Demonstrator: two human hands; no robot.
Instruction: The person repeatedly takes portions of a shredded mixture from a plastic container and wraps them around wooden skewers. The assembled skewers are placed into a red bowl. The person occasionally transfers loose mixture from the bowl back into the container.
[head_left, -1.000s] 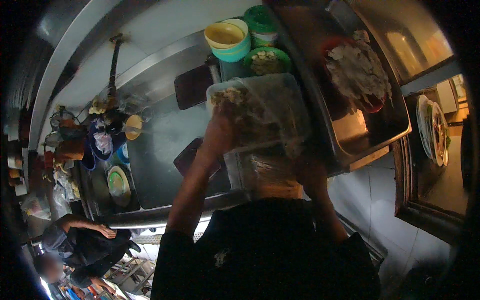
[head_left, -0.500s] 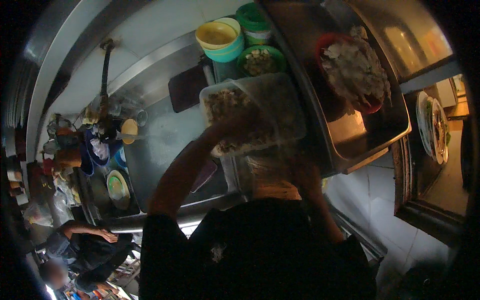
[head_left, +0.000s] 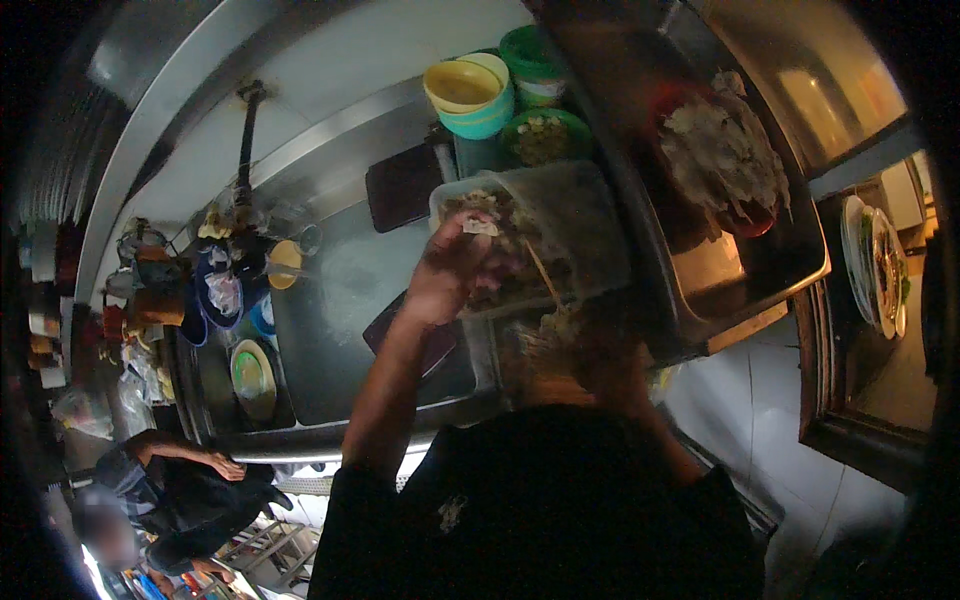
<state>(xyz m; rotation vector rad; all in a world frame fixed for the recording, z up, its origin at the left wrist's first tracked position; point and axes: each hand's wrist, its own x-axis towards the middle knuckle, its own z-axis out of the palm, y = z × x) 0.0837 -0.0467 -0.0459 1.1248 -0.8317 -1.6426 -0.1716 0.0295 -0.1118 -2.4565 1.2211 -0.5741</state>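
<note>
A clear plastic tub (head_left: 612, 265) in front of me holds pale, shredded-looking food pieces (head_left: 510, 215). Over its left side is my left hand (head_left: 450, 275), slightly blurred, its fingers curled round a small pale food piece (head_left: 480, 228). My right hand (head_left: 605, 362) lies in shadow just below the tub, closed round a thin wooden skewer (head_left: 543, 268) that points up and left over the tub. A pale lump of food (head_left: 558, 324) sits at the skewer's lower end, by the right fingers. Below the hands is a light brown surface (head_left: 545, 385), partly hidden.
Behind the tub stand a green bowl of food (head_left: 548, 140) and stacked yellow and turquoise bowls (head_left: 470, 118). On the right, a metal tray (head_left: 690, 305) carries a red bowl heaped with pale food (head_left: 725, 155). A sink (head_left: 330, 370) lies left; another person (head_left: 190, 490) is at lower left.
My left hand has drawn back from inside the tub and come up with a pale piece in its fingers. The skewer in my right hand now shows. The view has shifted slightly.
</note>
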